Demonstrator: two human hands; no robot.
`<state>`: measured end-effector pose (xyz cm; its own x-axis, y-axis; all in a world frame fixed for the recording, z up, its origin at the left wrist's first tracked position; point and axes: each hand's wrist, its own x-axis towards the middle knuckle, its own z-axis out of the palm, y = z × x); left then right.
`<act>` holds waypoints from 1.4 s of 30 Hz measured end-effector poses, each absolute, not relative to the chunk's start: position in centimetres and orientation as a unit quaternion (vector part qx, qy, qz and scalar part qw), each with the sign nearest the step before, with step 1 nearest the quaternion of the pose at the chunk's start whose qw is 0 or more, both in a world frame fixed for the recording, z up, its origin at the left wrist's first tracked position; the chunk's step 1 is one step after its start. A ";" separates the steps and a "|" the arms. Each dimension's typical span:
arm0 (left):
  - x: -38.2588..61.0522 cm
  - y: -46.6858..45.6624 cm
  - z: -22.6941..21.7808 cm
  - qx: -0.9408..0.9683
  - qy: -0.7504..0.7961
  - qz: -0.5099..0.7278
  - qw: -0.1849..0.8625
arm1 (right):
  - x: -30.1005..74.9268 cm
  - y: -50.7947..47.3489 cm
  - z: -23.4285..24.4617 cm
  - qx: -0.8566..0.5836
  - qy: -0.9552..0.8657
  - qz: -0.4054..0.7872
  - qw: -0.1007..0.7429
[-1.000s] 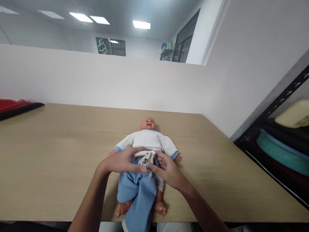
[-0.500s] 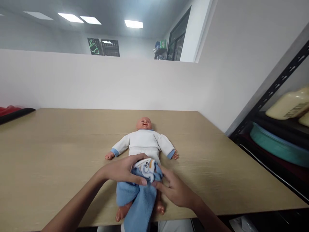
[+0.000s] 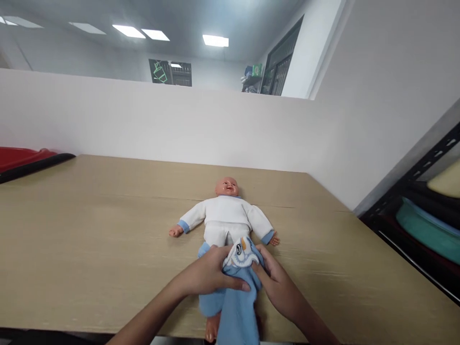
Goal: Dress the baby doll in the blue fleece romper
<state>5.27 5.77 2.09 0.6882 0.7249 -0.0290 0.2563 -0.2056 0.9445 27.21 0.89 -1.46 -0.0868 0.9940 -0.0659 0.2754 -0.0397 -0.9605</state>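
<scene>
A baby doll (image 3: pixel 226 213) in a white top with blue cuffs lies on its back on the wooden table (image 3: pixel 89 230), head away from me. Light blue trousers (image 3: pixel 235 306) with a white patch at the waist cover its legs. My left hand (image 3: pixel 208 277) grips the left side of the waistband, fingers curled over the cloth. On the right side of the waistband my right hand (image 3: pixel 275 280) pinches the fabric. One bare doll foot (image 3: pixel 211 333) shows at the table's front edge.
A white partition wall (image 3: pixel 143 120) runs along the table's far edge. A red and black object (image 3: pixel 25 160) lies at the far left. A black metal shelf (image 3: pixel 424 206) with a teal item and a cream item stands at the right.
Both hands have drawn the trouser waistband down the doll's body, from its belly to below its hips, so that more of the white top shows. The camera has shifted slightly.
</scene>
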 end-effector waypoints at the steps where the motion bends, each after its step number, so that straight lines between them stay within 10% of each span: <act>1: 5.4 5.7 1.7 0.738 0.328 0.230 0.543 | 27.4 0.5 -0.9 -0.544 -0.596 0.474 0.353; 6: 5.6 5.5 0.3 0.734 0.355 0.281 0.507 | 28.5 -1.6 -0.5 -0.531 -0.665 0.478 0.216; 18: 3.9 7.0 1.4 0.743 0.262 0.147 0.598 | 27.2 0.0 -2.3 -0.554 -0.503 0.520 0.411; 26: 3.4 7.9 0.5 0.709 0.302 0.134 0.623 | 27.3 -2.0 0.6 -0.442 -0.555 0.638 0.299; 42: 4.9 6.7 2.2 0.813 0.277 0.060 0.509 | 24.6 -5.0 -5.5 -0.627 -0.411 0.436 0.498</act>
